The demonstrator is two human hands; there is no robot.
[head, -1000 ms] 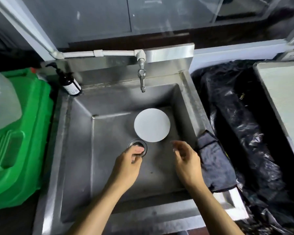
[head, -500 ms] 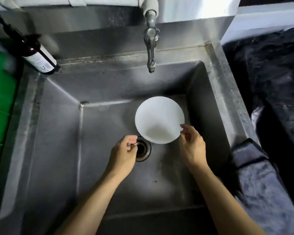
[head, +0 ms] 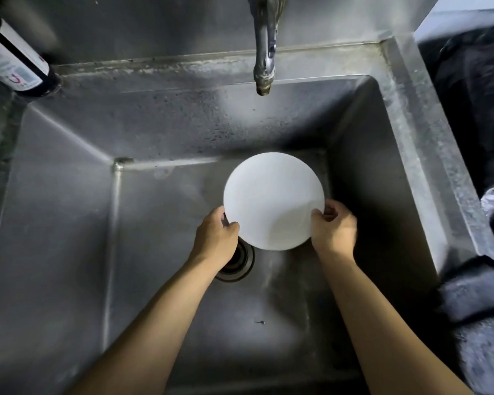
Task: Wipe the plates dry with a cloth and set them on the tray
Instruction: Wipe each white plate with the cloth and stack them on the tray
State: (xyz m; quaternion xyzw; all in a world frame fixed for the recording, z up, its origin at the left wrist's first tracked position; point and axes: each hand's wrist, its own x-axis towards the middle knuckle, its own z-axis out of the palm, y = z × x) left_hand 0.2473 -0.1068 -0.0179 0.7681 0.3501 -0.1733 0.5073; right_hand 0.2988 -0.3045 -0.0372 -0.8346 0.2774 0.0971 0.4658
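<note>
A deep stainless-steel sink [head: 405,115] fills the spot, its walls dull and speckled, with light pooling on the back wall. A worn metal tap [head: 264,49] hangs over the basin from the steel splashback [head: 154,21]. The round drain [head: 238,263] sits in the basin floor. A dark labelled bottle [head: 10,61] stands on the back-left ledge. Black plastic sheeting [head: 474,104] lies crumpled to the right.

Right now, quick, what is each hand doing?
Left hand: grips the left edge of the white plate.
Right hand: grips the plate's right edge.
</note>
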